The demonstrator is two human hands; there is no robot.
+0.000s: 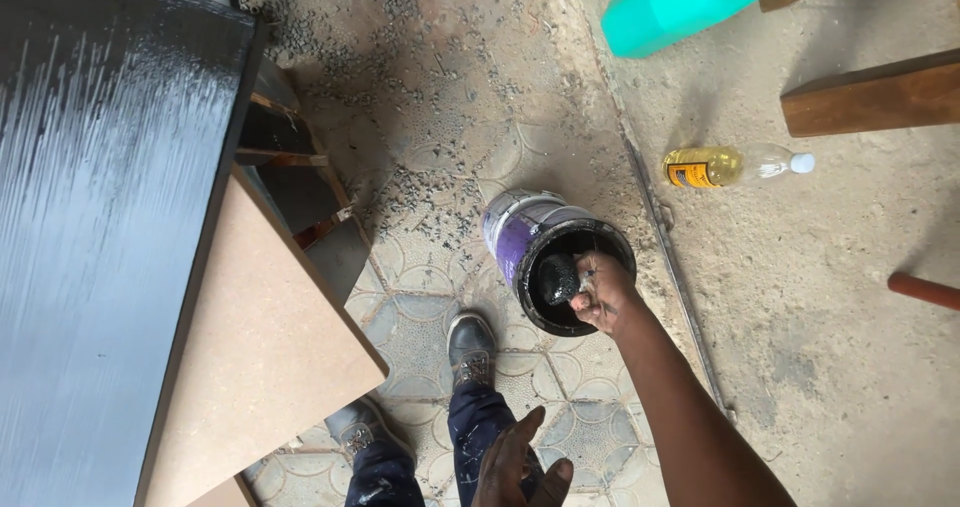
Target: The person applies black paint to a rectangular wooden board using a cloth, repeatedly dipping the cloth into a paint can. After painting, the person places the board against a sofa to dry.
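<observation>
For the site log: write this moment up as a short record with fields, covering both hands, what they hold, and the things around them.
Right hand: right hand grips a brush dipped in the paint can
Left hand: left hand open, holding nothing, low over the person's knee
Paint can: purple-sided, black paint inside, standing on the patterned floor tiles
Painted surface: glossy black panel at left, wet-looking
Bare board: brown board beside the panel
Nearby: plastic bottle of yellow liquid lying on its side; turquoise jug; wooden plank
</observation>
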